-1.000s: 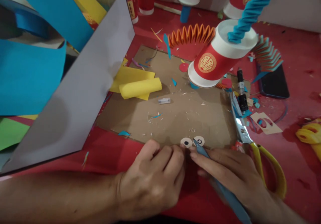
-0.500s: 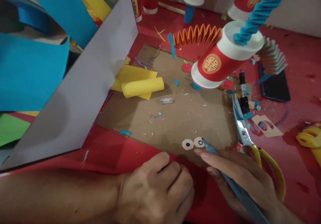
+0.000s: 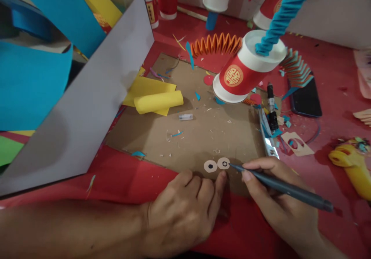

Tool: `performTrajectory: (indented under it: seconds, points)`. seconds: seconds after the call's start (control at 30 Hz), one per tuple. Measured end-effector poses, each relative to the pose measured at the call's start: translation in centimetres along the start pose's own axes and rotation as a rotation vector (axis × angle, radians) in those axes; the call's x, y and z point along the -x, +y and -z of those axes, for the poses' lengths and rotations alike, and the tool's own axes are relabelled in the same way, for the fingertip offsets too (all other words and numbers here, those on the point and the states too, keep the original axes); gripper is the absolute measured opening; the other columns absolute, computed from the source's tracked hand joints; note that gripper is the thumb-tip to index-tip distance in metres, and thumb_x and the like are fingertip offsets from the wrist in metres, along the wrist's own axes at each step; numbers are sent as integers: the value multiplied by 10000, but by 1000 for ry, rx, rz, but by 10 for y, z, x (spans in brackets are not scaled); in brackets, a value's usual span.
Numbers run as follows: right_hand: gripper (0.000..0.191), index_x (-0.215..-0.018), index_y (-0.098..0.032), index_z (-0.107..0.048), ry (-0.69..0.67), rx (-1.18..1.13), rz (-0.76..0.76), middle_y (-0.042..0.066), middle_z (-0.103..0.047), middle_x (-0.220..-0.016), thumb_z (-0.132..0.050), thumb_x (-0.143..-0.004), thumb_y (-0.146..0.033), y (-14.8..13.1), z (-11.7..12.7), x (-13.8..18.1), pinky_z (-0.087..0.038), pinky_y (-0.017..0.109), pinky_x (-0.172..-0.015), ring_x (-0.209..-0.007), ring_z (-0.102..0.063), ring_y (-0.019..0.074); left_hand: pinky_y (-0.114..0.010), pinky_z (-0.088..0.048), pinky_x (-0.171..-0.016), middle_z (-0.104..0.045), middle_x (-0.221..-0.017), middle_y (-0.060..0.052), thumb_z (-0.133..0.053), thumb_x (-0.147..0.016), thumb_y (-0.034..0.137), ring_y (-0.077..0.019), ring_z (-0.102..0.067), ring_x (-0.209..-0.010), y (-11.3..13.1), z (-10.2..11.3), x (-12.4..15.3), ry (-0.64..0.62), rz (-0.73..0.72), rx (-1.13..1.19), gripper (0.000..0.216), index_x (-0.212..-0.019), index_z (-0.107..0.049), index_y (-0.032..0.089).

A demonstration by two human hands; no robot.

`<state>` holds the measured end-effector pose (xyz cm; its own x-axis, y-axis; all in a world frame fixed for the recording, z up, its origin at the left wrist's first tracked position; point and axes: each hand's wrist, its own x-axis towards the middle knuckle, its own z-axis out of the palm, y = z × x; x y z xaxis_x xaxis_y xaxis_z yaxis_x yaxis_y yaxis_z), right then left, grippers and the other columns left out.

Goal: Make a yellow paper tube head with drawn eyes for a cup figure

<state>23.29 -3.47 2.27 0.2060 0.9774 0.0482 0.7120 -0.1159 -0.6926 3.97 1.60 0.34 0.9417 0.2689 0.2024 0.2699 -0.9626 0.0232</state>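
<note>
Two small white paper circles lie side by side on a cardboard sheet. The left paper circle has a solid black dot; the right paper circle carries a drawn black ring with an unfilled middle. My left hand rests palm down at the cardboard's near edge, most fingers curled under, one fingertip against the lower rim of the right circle. Pinched in my right hand is a dark grey-blue felt-tip pen, its tip at that circle's right edge. The scissors lie partly hidden behind my right hand.
A red and white paper cup figure with folded-paper arms stands at the back. A grey-white box with coloured paper borders the left. Rolled yellow paper, a pen cap, a phone and a yellow tool lie around.
My left hand has stretched one finger to the right circle. My right hand has swung the pen lower and rightward, its tip moving from the ring to the circle's edge. The view has shifted slightly.
</note>
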Motion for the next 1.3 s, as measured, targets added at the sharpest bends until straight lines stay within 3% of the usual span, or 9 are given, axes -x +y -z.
performTrajectory:
  seconds: [0.13,0.4,0.77,1.3]
  points:
    - [38,-808,-229,-578,-13,14,-20,-83,-524,-491,-579,-845,-225,-4,-1,-2,-344,208,-350,-352,-443,70,-320,-484,-597,-610,-780,-61,-524,-870,155,-166,-574,-647,1,-2,-1,-13,21,17,484,-1304,-470,-52]
    - [29,-827,-226,-571,-39,52,96,-80,-569,-526,-575,-856,-222,3,-2,-4,-387,185,-392,-387,-497,69,-327,-455,-549,-621,-786,-78,-543,-855,177,-178,-568,-631,2,-1,-4,-30,31,19,503,-1293,-479,-62]
    - [27,-833,-217,-588,-71,59,99,-54,-656,-616,-580,-857,-227,2,-3,-7,-447,164,-465,-475,-593,71,-313,-427,-550,-614,-803,-74,-517,-864,162,-172,-558,-645,3,-2,-3,-52,32,-12,462,-1284,-498,-31]
    - [23,-823,-229,-588,-56,70,78,-66,-627,-572,-588,-846,-228,2,-3,-7,-414,182,-424,-431,-561,76,-310,-405,-547,-617,-825,-82,-512,-876,182,-163,-542,-640,2,-1,-3,-72,14,-29,473,-1304,-482,-20]
